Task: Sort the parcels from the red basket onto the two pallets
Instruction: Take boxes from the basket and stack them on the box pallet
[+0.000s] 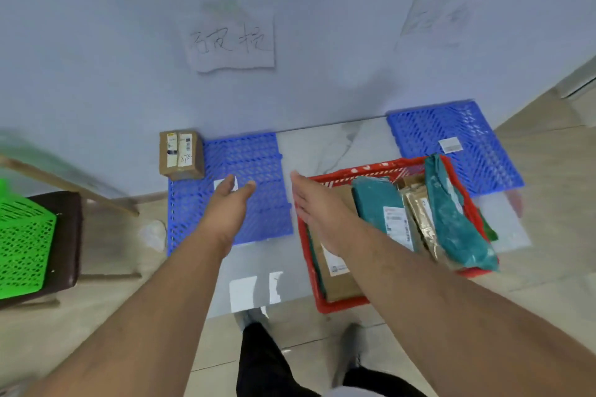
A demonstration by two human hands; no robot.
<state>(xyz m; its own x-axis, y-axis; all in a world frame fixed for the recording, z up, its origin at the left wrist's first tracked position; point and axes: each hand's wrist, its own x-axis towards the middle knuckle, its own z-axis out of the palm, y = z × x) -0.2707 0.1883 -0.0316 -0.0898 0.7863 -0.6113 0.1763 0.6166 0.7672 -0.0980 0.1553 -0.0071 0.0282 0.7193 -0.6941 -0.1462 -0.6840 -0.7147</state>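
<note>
A red basket (342, 305) stands on the floor at centre right, holding several parcels: teal bags (379, 200), a gold padded envelope (422, 222) and a brown box (338, 280). One blue pallet (258, 151) lies left of it with a small cardboard box (181, 154) at its far left corner. A second blue pallet (451, 126) lies behind the basket on the right. My left hand (230, 200) hovers over the left pallet, fingers relaxed, holding nothing. My right hand (314, 203) reaches over the basket's left edge, fingers straight, empty.
A green basket (22, 242) sits on a dark stool (69, 235) at the far left. A paper sign (232, 42) with handwriting hangs on the wall above the left pallet, another blurred sign (432, 19) above the right one. My feet stand on the tiled floor below.
</note>
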